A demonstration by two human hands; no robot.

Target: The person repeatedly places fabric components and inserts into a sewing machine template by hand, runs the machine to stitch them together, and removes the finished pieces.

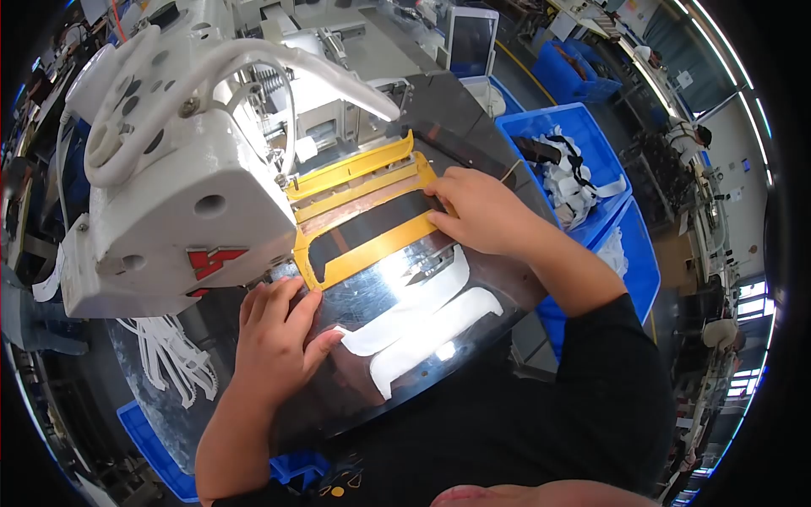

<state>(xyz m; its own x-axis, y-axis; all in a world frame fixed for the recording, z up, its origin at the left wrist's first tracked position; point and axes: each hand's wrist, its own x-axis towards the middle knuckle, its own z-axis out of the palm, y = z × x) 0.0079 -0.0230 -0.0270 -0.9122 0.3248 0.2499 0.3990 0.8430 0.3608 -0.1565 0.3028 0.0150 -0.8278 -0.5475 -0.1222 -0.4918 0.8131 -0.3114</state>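
A yellow sewing template frame [376, 248] lies under the head of a white industrial sewing machine [177, 177]. Inside its curved slot sits a black fabric strip [372, 221]. My right hand [486, 211] is closed at the frame's right end, thumb on the front bar and fingers by the strip's end; the underside of the grip is hidden. At the frame's front left corner, my left hand [274, 334] touches with its fingertips, thumb held apart. Close to that thumb, two white curved fabric pieces [435, 338] lie on the shiny table.
White strips [173, 359] lie in a bundle on the table's left. To the right stand blue bins [604, 139], one holding white and black cloth. A small screen [470, 44] stands behind the table. Other people and workbenches are farther off.
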